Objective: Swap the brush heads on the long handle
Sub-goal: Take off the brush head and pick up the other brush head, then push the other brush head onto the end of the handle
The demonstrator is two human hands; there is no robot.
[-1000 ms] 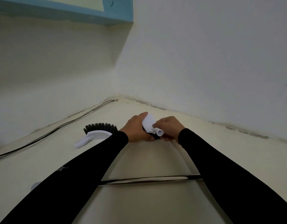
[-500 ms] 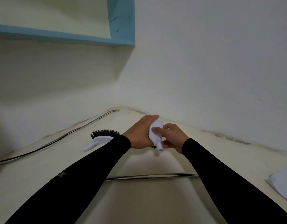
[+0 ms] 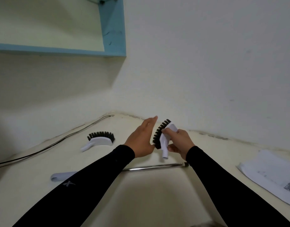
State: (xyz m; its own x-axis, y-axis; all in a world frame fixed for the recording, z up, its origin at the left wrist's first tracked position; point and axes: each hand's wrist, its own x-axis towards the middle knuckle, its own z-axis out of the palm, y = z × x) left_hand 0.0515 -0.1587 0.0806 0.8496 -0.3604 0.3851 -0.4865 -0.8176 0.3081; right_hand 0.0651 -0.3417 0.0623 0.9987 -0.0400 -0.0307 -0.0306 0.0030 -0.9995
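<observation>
The brush head [image 3: 163, 136], off the surface just beyond the long handle [image 3: 155, 167], sits pinched in the right hand [image 3: 179, 142] — left hand [image 3: 141, 138] flat, holding nothing — so its socket should face the handle's threaded end before twisting.

Two brush heads [image 3: 163, 135] [image 3: 101, 139], one metal handle [image 3: 155, 167], one cable [image 3: 47, 147] and two hands [image 3: 141, 139] [image 3: 179, 143] are seen.

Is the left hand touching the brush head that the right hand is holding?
Cannot tell. In the head view the open left hand meets the bristles of the held brush head with no clear gap.
</observation>
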